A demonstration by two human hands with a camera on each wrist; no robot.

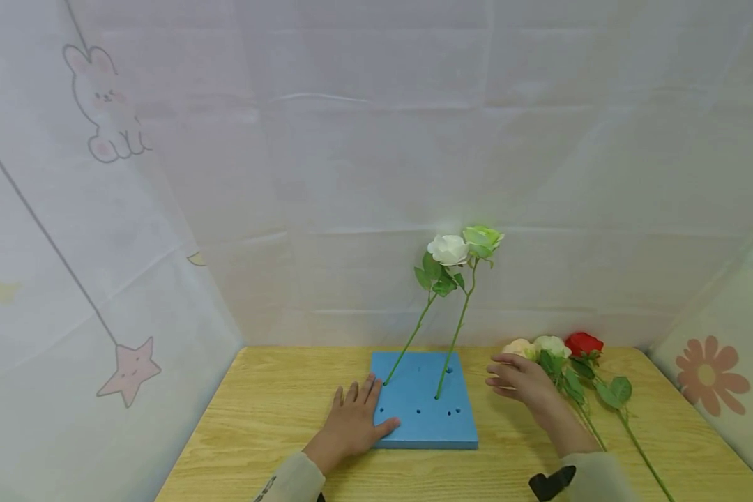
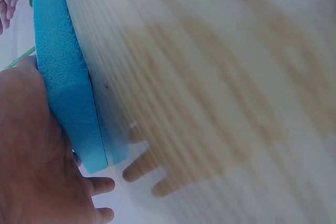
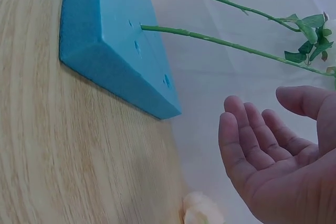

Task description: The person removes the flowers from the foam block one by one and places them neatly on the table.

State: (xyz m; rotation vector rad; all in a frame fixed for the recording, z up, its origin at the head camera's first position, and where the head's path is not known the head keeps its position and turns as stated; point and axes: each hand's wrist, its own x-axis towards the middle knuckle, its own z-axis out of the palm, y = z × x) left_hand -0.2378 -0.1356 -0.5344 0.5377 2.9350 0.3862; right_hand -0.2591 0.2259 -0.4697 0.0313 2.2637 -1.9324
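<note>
A blue foam block (image 1: 408,429) with several small holes lies on the table. Two artificial roses stand in it, a white one (image 1: 448,249) and a green one (image 1: 483,240), both leaning right. My left hand (image 1: 351,422) rests on the block's left edge, fingers straight and thumb over the top. In the left wrist view that hand (image 2: 31,145) lies along the block's side (image 2: 63,66). To the right of the block, my right hand (image 1: 527,387) hovers with fingers loosely bent and nothing in them. The right wrist view shows its palm (image 3: 283,182) bare, below the green stems (image 3: 210,38).
On the table's right side lie a peach rose (image 1: 519,348), a white rose (image 1: 552,346) and a red rose (image 1: 583,344), their stems pointing toward the front. The wooden table (image 1: 276,404) meets a pale cloth backdrop (image 1: 351,174) at the back and sides.
</note>
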